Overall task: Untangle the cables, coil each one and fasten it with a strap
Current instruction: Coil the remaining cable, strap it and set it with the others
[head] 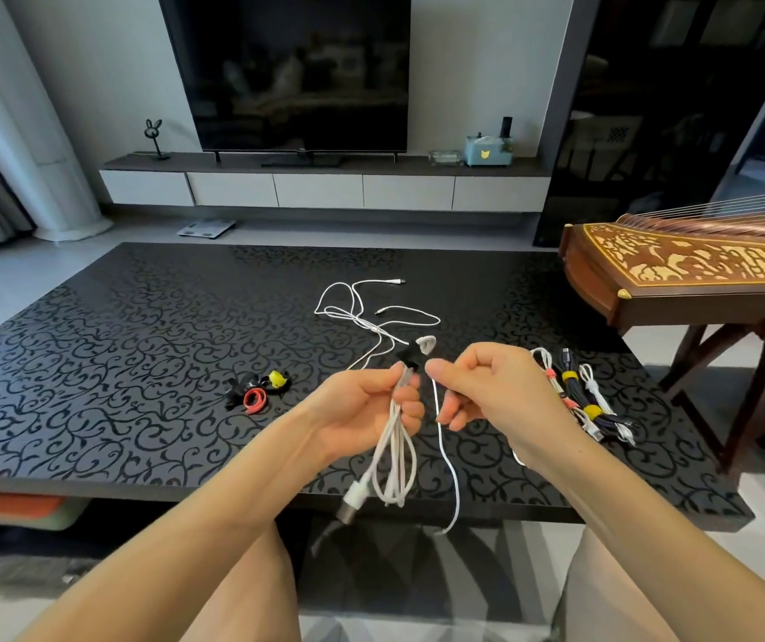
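Clamping the coil (397, 456) in my left grip (366, 407) above the counter's (140, 363) near edge holds its loops together; right grip (487, 386) pinches the strap (409, 355).

I count three strapped cable bundles (577, 393) by the table's (93, 363) right edge and one white coil (394, 465) above its near edge. Towards its left edge, at least three loose straps (258, 391).

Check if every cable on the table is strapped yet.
No, white cables lie loose and tangled on the table, with no strap around them.
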Tool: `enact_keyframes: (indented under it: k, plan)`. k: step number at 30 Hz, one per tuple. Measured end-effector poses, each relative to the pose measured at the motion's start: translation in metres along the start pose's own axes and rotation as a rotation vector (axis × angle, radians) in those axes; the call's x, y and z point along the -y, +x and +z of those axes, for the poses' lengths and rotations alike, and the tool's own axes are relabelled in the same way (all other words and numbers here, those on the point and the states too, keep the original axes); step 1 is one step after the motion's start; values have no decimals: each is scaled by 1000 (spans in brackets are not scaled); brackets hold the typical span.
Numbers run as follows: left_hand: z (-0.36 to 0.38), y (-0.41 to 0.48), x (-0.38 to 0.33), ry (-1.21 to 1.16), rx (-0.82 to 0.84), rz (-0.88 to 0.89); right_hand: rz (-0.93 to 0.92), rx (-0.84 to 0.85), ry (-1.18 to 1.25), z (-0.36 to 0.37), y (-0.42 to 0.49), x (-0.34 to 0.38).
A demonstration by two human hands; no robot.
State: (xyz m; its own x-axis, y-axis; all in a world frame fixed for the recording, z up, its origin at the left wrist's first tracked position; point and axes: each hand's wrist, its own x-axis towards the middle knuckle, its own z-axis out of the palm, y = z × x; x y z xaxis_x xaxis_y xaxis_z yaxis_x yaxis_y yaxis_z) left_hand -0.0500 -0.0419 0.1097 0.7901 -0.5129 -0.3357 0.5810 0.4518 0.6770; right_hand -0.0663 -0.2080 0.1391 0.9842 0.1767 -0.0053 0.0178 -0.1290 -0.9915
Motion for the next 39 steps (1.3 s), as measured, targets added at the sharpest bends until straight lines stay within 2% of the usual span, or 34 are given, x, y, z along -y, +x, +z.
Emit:
enact_keyframes:
  k: [4,8,11,15,17,19,22,26,30,33,39]
  plan:
    - [-5,-2,1,101,-94,84,87,103,-124,-2,7,2]
    - [-7,-4,5,350,-122,157,224,240,-139,-5,13,5]
    - [-11,-2,8,650,-205,337,262,224,-95,-4,14,4]
    - [-13,5,14,1143,-458,520,268,181,-58,2,9,0]
    - [-12,8,16,1268,-518,578,257,153,22,4,8,1]
    - [-12,11,15,1296,-566,633,254,135,144,3,9,-1]
    - [-14,12,17,1379,-539,723,260,179,229,4,8,-8]
    - [-15,11,20,1603,-479,796,266,241,241,1,10,-15]
    - [-13,10,19,1548,-401,713,288,216,196,-4,11,-16]
    - [-8,8,21,1619,-345,735,310,196,160,-5,8,-18]
    - [-5,18,23,1756,-397,696,304,210,125,-3,7,-25]
